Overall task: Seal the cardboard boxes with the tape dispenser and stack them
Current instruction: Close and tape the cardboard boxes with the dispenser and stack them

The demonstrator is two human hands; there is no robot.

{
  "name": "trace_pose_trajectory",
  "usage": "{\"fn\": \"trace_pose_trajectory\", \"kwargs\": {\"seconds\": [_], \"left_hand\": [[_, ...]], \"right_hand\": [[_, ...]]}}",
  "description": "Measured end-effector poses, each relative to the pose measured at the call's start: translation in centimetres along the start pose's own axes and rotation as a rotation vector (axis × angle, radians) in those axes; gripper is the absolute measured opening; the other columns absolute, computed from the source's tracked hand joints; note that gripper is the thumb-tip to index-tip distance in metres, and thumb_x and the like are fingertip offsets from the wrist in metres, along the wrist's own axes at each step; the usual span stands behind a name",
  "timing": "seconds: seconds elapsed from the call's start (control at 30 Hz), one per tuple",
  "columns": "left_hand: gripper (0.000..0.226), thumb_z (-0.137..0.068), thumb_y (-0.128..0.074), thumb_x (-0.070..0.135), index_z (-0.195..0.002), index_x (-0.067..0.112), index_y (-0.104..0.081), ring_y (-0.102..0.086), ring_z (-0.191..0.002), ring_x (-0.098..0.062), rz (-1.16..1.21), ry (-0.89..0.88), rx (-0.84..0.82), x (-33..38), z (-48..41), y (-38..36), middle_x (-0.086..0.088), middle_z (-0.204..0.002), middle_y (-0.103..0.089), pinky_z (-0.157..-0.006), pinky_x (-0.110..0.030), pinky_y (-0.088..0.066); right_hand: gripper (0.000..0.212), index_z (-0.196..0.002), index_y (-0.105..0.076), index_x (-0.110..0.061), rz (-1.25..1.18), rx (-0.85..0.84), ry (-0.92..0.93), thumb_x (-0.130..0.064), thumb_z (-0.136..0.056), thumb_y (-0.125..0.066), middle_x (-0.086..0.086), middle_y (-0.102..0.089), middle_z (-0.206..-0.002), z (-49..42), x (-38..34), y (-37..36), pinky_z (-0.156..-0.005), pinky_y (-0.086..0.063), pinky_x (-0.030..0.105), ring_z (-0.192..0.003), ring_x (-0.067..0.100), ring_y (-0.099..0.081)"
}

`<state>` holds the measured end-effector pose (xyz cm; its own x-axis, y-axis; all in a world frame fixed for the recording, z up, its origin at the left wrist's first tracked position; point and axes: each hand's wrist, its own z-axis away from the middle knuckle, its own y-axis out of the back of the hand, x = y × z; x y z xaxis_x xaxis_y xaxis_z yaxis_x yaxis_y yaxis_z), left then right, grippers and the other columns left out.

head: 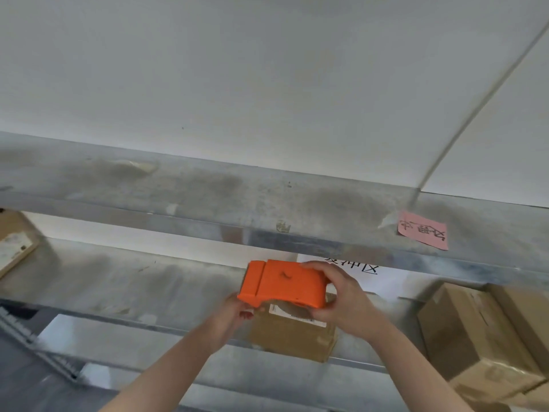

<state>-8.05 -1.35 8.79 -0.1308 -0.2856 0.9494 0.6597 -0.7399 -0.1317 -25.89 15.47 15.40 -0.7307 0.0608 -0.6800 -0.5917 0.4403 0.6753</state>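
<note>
Orange tape dispenser [283, 283] between both raised hands [341, 295]

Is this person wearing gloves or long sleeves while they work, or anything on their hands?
No gloves and no sleeves in view: both forearms are bare up to the frame's edge. The left hand has red-painted nails on its fingers. The right hand shows no ring, watch or bracelet that I can make out.

Two bare forearms come up from the bottom edge, with no sleeves, watch or bracelet on either as far as they show. The left hand [234, 316] has red-painted fingernails, seen on the fingertips. The right hand [341, 301] is ungloved; its nails are turned out of sight.
</note>
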Motion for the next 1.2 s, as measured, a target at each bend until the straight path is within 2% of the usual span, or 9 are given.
{"fn": "trace_pose_trajectory", "kwargs": {"seconds": [0.13, 0.27, 0.43, 0.57, 0.63, 0.73, 0.83, 1.0, 1.2], "left_hand": [[0.032, -0.086, -0.053, 0.039, -0.098, 0.012, -0.066, -0.067, -0.083, -0.02, 0.128, 0.047, -0.031, -0.8, 0.9, 0.0, -0.012, -0.098, -0.073, -0.077, -0.032, -0.045], [0.073, -0.094, -0.016, 0.065, -0.108, 0.016, -0.068, -0.063, -0.098, -0.022, 0.282, 0.128, 0.022, -0.5, 0.7, 1.4, -0.009, -0.101, -0.073, -0.087, -0.038, -0.041], [0.051, -0.075, -0.066, 0.044, -0.11, 0.007, -0.068, -0.062, -0.108, -0.025, 0.072, -0.034, -0.005, -0.2, 0.9, 2.2, -0.01, -0.107, -0.07, -0.089, -0.036, -0.045], [0.013, -0.089, -0.062, 0.028, -0.081, 0.023, -0.072, -0.064, -0.087, -0.002, -0.358, -0.227, 0.201, -0.1, 0.0, 2.0, 0.008, -0.084, -0.072, -0.081, -0.022, -0.043], [0.021, -0.092, -0.059, 0.03, -0.073, 0.031, -0.066, -0.061, -0.08, 0.001, -0.671, -0.442, 0.333, -0.1, -0.8, 1.9, 0.017, -0.079, -0.068, -0.076, -0.02, -0.043], [0.031, -0.089, -0.047, 0.04, -0.071, 0.023, -0.066, -0.059, -0.07, -0.008, -0.863, -0.659, 0.45, -0.1, -1.6, 1.9, 0.016, -0.073, -0.064, -0.071, -0.033, -0.049], [0.038, -0.087, -0.041, 0.041, -0.069, 0.014, -0.063, -0.054, -0.061, -0.015, -0.863, -0.682, 0.608, 0.7, -2.4, 4.2, 0.007, -0.067, -0.062, -0.064, -0.032, -0.047], [0.036, -0.091, -0.042, 0.044, -0.074, 0.019, -0.062, -0.059, -0.07, -0.014, -0.988, -0.603, 0.487, -0.7, -4.3, 5.3, 0.01, -0.073, -0.064, -0.067, -0.032, -0.047], [0.02, -0.095, -0.054, 0.03, -0.077, 0.025, -0.056, -0.06, -0.074, -0.015, -1.04, -0.463, 0.408, -2.4, -6.2, 3.8, 0.01, -0.076, -0.061, -0.073, -0.035, -0.048]], "right_hand": [[0.073, -0.125, -0.047, -0.052, -0.039, -0.004, 0.008, -0.041, -0.061, -0.08, -0.013, -0.055, -0.125, -0.5, -0.6, -1.1, -0.089, -0.05, 0.026, -0.11, 0.009, -0.055], [0.073, -0.125, -0.047, -0.051, -0.054, 0.001, -0.001, -0.037, -0.062, -0.082, -0.013, -0.054, -0.126, -0.2, -0.4, -1.3, -0.087, -0.052, 0.029, -0.111, 0.009, -0.053], [0.073, -0.126, -0.047, -0.049, -0.051, 0.005, -0.016, -0.036, -0.062, -0.08, -0.013, -0.054, -0.127, 0.4, 0.4, -1.5, -0.091, -0.05, 0.026, -0.113, 0.008, -0.053], [0.077, -0.126, -0.045, -0.052, -0.008, 0.025, -0.039, -0.031, -0.062, -0.082, -0.014, -0.053, -0.125, 0.7, 1.3, -1.2, -0.088, -0.048, 0.02, -0.11, 0.004, -0.052], [0.081, -0.126, -0.042, -0.055, 0.018, 0.018, -0.058, -0.026, -0.062, -0.083, -0.016, -0.05, -0.124, 1.1, 1.9, -0.8, -0.086, -0.05, 0.021, -0.109, 0.002, -0.051], [0.085, -0.127, -0.043, -0.054, -0.009, 0.009, -0.066, -0.015, -0.063, -0.085, -0.019, -0.045, -0.125, 2.1, 3.1, 0.5, -0.084, -0.054, 0.021, -0.113, 0.002, -0.049], [0.088, -0.126, -0.043, -0.055, 0.054, 0.067, -0.105, -0.011, -0.064, -0.084, -0.021, -0.043, -0.127, 3.9, 5.5, 3.6, -0.084, -0.053, 0.015, -0.117, 0.0, -0.046], [0.086, -0.127, -0.036, -0.061, 0.191, -0.042, -0.138, -0.022, -0.067, -0.083, -0.026, -0.037, -0.127, 4.5, 7.9, 6.7, -0.08, -0.046, 0.008, -0.117, 0.0, -0.043], [0.081, -0.128, -0.033, -0.062, 0.255, -0.143, -0.188, -0.037, -0.067, -0.08, -0.025, -0.035, -0.122, 4.6, 10.2, 5.6, -0.087, -0.054, 0.029, -0.112, 0.01, -0.049]]}}
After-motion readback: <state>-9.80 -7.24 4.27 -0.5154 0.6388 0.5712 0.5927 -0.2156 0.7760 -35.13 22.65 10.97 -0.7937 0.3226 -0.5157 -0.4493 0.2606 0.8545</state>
